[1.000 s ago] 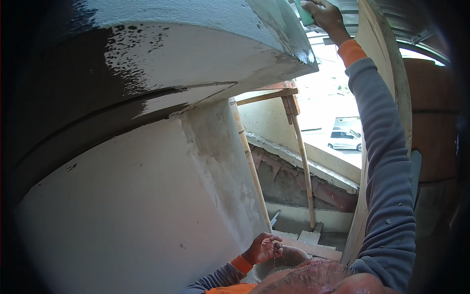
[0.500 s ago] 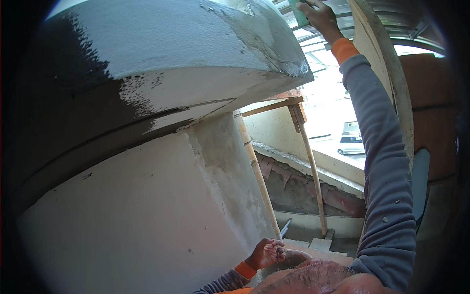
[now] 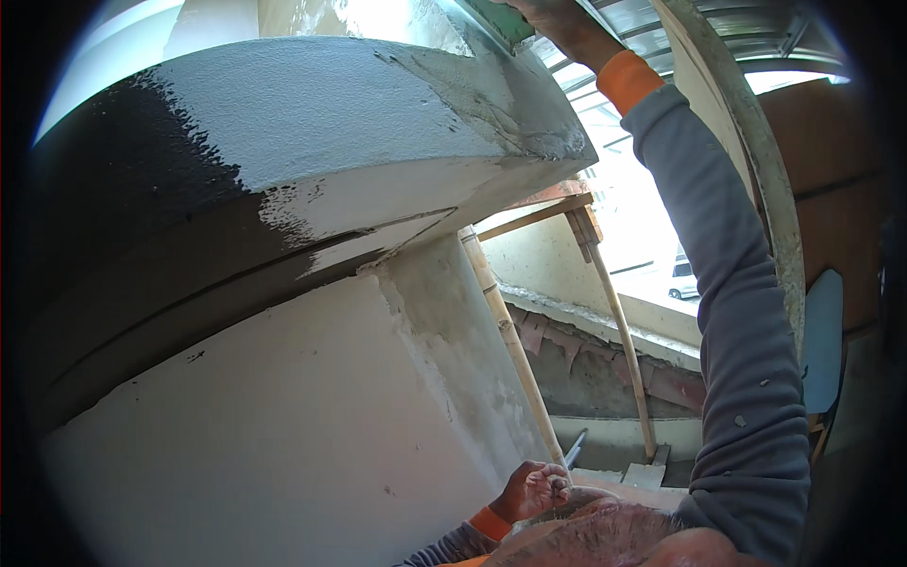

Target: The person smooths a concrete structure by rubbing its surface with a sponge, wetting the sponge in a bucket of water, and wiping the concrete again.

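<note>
Up by the curved beam (image 3: 340,113), gripping a green float (image 3: 507,21), leftward, with the right hand (image 3: 559,21); curling the left hand (image 3: 535,489) far below, can't tell if empty.

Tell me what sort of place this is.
Probably a building under construction or renovation: patchy grey plaster beside a white wall, a bamboo pole and a curved ledge partly coated dark.

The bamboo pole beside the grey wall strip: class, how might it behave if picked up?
The bamboo pole would probably stay stiff, since it looks straight. Its ringed joints suggest a hollow stem, perhaps light for its length. Its slender, rounded shape might let it roll if laid down.
</note>
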The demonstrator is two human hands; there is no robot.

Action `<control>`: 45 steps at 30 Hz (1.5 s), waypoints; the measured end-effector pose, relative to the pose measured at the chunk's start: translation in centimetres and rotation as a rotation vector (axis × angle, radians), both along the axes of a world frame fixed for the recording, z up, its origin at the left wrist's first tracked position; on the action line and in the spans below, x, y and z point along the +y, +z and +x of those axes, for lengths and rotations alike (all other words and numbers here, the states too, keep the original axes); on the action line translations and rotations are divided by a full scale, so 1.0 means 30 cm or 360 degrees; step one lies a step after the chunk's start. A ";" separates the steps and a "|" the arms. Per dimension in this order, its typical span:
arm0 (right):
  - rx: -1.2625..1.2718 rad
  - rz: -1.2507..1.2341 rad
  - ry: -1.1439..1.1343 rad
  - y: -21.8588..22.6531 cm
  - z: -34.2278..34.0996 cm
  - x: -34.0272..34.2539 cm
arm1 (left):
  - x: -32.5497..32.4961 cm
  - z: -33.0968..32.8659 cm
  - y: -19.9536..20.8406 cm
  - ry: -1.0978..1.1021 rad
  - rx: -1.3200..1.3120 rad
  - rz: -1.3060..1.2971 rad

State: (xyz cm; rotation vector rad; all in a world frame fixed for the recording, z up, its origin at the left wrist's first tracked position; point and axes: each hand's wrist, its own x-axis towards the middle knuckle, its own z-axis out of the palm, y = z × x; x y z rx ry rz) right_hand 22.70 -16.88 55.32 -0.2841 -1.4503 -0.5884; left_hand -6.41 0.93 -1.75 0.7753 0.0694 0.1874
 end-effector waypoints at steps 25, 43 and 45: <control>-0.0209 -0.0001 -0.0229 -0.086 -0.005 -0.054 | -0.003 -0.012 -0.013 0.0030 0.0069 0.0010; 0.0317 -0.0284 0.0267 -0.230 0.134 0.024 | 0.001 0.037 -0.055 -0.0018 0.0040 -0.0023; 0.0317 -0.0334 0.0006 -0.238 0.261 0.100 | -0.006 0.048 -0.065 -0.0031 0.0044 0.0000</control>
